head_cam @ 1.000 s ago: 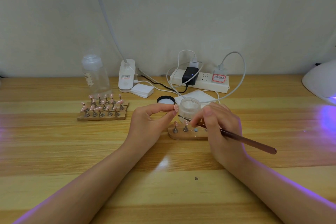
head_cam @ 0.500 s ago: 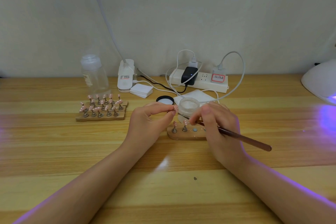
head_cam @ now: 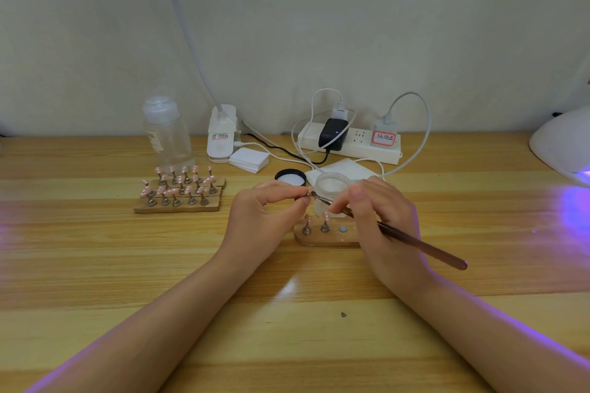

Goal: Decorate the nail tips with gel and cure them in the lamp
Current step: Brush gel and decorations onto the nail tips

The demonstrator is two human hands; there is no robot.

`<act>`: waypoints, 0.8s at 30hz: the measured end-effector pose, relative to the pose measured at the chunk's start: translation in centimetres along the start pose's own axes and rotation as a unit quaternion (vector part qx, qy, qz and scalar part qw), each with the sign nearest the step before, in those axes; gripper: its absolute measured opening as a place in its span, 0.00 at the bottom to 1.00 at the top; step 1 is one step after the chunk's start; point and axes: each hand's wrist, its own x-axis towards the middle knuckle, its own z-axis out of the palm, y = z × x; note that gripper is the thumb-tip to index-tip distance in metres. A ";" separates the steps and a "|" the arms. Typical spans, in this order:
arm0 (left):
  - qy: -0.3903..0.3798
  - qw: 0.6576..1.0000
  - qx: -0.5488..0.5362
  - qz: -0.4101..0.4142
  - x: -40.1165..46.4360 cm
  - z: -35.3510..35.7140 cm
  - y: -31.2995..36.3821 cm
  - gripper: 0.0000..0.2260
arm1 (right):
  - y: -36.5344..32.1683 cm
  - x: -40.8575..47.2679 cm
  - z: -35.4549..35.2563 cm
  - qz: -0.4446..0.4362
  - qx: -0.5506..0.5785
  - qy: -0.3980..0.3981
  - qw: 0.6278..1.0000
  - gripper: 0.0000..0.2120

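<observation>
Landmark: small frosted glass jar [head_cam: 330, 190], open, standing at mid-desk on the light wooden desk [head_cam: 95, 265].

Left hand [head_cam: 265, 217], just left of jar: thumb & forefinger pinched together on a tiny metal-stemmed nail tip stand [head_cam: 309, 193] held up at jar's left edge; the tip itself too small to make out.

Right hand [head_cam: 380, 217], front-right of jar: fingers curled round a long thin brown brush [head_cam: 415, 241], pen-style; brush point meets the pinched piece at jar's left edge, handle trails away to the right-front.

Directly in front of jar: oval wooden holder block [head_cam: 322, 238] w/ two pink nail tips on stands [head_cam: 325, 222] upright & one pale round dot; its right end hidden by right hand.

Jar's black round lid [head_cam: 290, 177] lies just behind-left, white liner up. Well left of jar: wooden rack of pink nail tips [head_cam: 180, 190], several rows. White dome curing lamp [head_cam: 563, 147] far right of jar at frame edge, violet glow on desk below it.
</observation>
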 end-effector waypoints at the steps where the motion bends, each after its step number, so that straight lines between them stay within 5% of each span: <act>1: -0.002 1.000 0.000 0.002 0.0 0.0 0.0 0.09 | 0.0 0.0 -0.1 -0.001 0.002 0.005 1.000 0.22; 24: -0.004 1.000 0.006 0.006 -0.1 -0.1 0.2 0.09 | 0.0 -0.1 -0.3 -0.003 0.003 0.027 1.000 0.22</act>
